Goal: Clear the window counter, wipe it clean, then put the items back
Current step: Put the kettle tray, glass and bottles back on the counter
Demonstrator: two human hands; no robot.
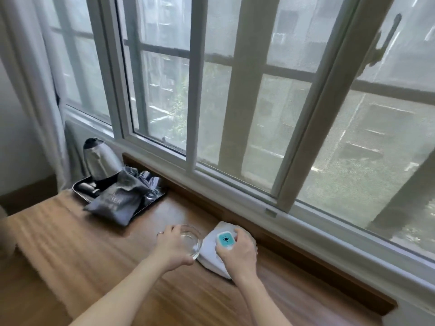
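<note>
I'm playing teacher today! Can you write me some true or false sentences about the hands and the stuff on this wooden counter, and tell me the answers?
1. The left hand holds the glass dish. True.
2. The right hand holds a spoon. False: it grips a small white and teal gadget.
3. The white cloth lies on the counter under the right hand. True.
4. The kettle lies on its side on the floor. False: it stands upright in the black tray.
5. A dark fabric bag lies partly on the tray. True.
6. The glass dish is in the tray. False: it is on the counter beside the cloth.
</note>
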